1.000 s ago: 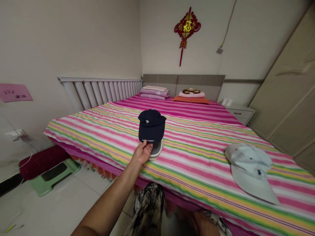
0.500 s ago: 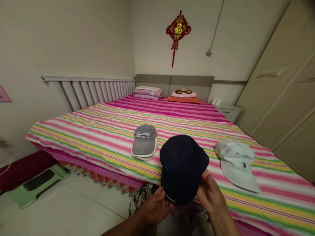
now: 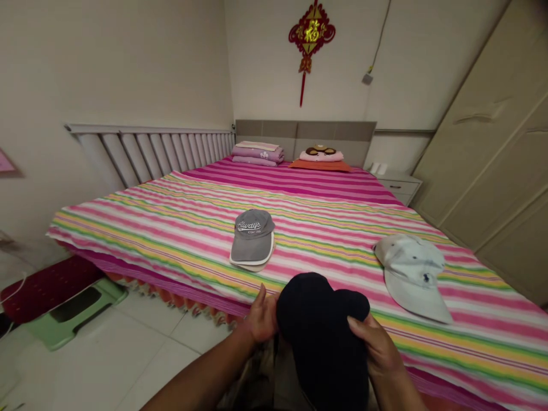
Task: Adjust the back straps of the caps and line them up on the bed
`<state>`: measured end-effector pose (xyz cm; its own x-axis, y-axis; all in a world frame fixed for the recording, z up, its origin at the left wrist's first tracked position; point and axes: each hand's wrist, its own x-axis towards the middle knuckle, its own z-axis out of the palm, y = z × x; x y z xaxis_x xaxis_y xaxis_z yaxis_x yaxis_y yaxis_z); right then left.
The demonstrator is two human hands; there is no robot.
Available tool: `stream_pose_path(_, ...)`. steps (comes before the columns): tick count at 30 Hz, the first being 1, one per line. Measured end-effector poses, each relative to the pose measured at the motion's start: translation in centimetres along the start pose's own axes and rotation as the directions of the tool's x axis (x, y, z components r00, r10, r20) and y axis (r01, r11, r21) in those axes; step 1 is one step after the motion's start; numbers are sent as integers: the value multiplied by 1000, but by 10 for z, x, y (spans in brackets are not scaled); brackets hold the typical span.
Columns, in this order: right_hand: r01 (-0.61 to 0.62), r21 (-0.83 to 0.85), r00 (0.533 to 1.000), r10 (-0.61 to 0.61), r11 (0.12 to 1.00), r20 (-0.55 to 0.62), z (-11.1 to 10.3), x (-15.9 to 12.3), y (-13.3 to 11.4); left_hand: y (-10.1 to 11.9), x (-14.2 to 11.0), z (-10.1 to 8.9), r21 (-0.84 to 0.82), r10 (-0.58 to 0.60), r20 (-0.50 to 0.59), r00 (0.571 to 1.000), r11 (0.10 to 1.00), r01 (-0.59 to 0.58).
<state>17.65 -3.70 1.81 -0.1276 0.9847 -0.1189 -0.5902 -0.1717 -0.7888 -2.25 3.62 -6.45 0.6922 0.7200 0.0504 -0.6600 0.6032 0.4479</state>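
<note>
A dark navy cap [image 3: 322,337] is in front of me, over the near edge of the bed. My right hand [image 3: 379,345] grips its right side, the thumb lying on top. At the cap's left edge is my left hand [image 3: 262,315], its thumb stretched up and away from the fabric; its other fingers are partly hidden beside the cap. A grey cap [image 3: 252,234] with white lettering lies on the bed to the left, on top of a pale cap [image 3: 261,265] that shows only at the brim. To the right lies a white cap [image 3: 409,274] with a small dark emblem.
A striped sheet [image 3: 171,214] covers the bed. Folded purple bedding [image 3: 257,154] and a pink-and-orange stack [image 3: 321,162] sit by the headboard [image 3: 269,132]. A green stool [image 3: 64,322] stands on the tiled floor to the left. A nightstand [image 3: 398,185] is at the back right.
The navy cap has turned and come lower and nearer to me. My left hand has moved up from its brim to its left edge, and my right hand has shifted its hold.
</note>
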Motion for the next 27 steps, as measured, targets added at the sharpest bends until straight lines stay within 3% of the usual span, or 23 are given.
stream_pose_path(4,-20,-54,998,23,998,52,-15,-9,2,16,16,19,76,55,41,998,995,-58)
stream_pose_path(10,-53,4,993,52,999,110,-36,-11,10,14,18,42,220,163,-3,987,962,-159)
stream_pose_path(13,-83,-11,984,84,996,154,-32,-13,12,11,12,52,279,195,-28,980,943,-180)
stream_pose_path(18,-137,31,967,127,990,222,-16,-14,15,13,8,58,325,125,30,992,937,-128)
stream_pose_path(21,-121,69,983,110,990,149,-10,-12,12,16,7,57,327,116,29,993,937,-119)
stream_pose_path(24,-20,100,998,14,995,63,-6,-8,2,21,5,58,297,116,45,992,947,-124)
stream_pose_path(27,44,25,999,-44,999,31,0,-8,-9,26,3,61,261,80,75,994,960,-97)
